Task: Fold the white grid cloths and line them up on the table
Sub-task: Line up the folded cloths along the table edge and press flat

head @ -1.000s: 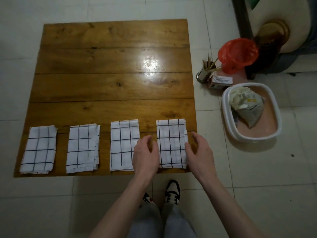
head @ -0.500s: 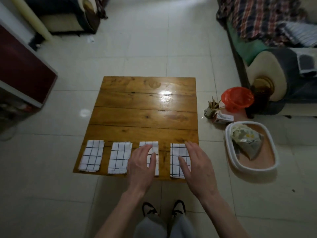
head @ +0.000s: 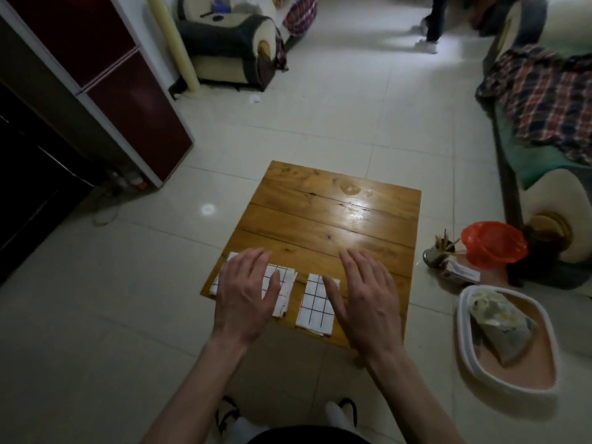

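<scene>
Wooden table (head: 323, 219) holds folded cloths (head: 315, 299) under flat fingers (head: 352, 267).

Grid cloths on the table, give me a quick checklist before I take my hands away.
1. Cloths folded: the third cloth and second cloth look folded, ok.
2. Row along the near edge of the table: ok for the visible ones.
3. Fourth cloth: hidden under the right hand, cannot tell.
4. First cloth: mostly covered by the left hand, cannot tell.
5. Both hands free, holding nothing: ok.
</scene>
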### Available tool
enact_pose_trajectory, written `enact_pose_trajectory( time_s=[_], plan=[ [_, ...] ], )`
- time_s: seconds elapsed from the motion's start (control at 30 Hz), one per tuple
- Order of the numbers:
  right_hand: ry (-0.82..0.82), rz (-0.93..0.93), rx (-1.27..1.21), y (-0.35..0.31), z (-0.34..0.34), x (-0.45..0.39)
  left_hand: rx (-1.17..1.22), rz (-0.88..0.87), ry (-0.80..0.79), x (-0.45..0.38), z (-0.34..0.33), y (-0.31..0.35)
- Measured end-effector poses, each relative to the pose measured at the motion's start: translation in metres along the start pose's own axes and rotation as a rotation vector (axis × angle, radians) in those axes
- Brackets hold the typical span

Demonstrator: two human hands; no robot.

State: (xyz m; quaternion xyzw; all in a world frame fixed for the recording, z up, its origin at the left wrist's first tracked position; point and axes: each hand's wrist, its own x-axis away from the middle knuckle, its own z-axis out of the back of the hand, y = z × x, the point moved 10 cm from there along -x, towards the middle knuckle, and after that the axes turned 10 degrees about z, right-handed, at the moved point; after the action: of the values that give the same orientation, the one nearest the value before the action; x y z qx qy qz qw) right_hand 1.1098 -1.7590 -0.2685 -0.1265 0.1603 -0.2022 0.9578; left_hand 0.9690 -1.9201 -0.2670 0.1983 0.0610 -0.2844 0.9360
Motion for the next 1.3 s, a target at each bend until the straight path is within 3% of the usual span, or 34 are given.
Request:
enact_pose_trajectory(
  time_s=[0.47,0.83,1.3],
  plan=[
    [0.026,-0.074,0.094,-0.126,-0.032,-0.034,0.068,-0.124,-0.005,-0.035,0.048,-0.119],
    [0.049,-0.167,0.158,-0.212,-0.065,-0.061,0.114,-0.232,-0.103,-0.053,0.041,-0.193],
    [0.005,-0.141,0.043,-0.212,-0.137,-0.095,0.061,-0.172,-0.133,-0.093,0.009,-0.216]
  ],
)
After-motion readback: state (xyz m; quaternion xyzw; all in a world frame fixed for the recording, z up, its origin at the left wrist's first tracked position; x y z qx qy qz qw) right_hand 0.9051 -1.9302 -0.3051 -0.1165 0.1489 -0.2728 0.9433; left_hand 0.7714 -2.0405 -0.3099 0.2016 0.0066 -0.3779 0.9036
